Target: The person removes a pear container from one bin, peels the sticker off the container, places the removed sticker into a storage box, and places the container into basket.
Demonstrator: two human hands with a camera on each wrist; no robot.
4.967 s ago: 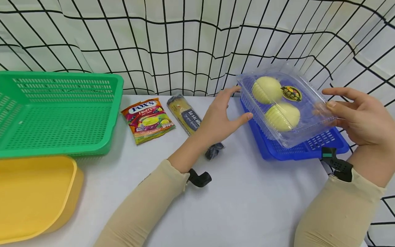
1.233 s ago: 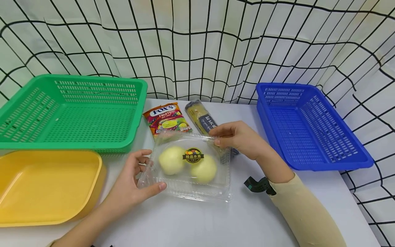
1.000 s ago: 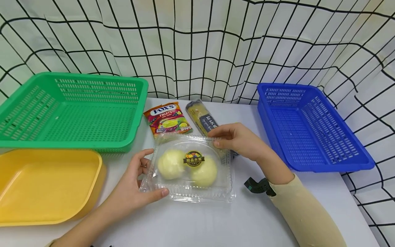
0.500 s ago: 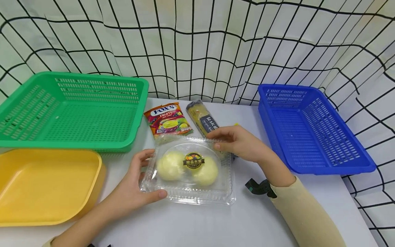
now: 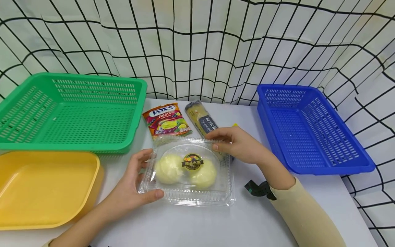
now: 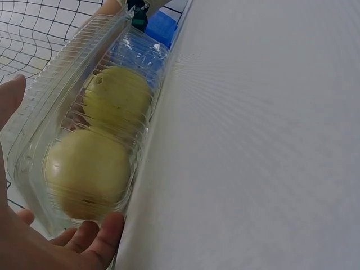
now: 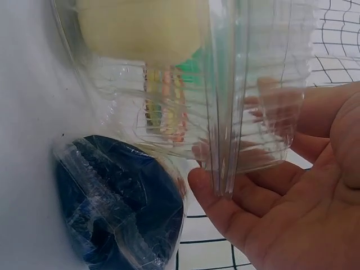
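The thin clear clamshell box [image 5: 188, 171] could be squeezed out of shape or popped open if the grip tightens, since its walls look flimsy, and the two pale fruits [image 6: 101, 135] inside could be bruised. The box rests flat on the white counter [image 5: 216, 226], gripped at its left end by the left hand [image 5: 135, 188] and pinched at its far right corner by the right hand [image 5: 237, 145].
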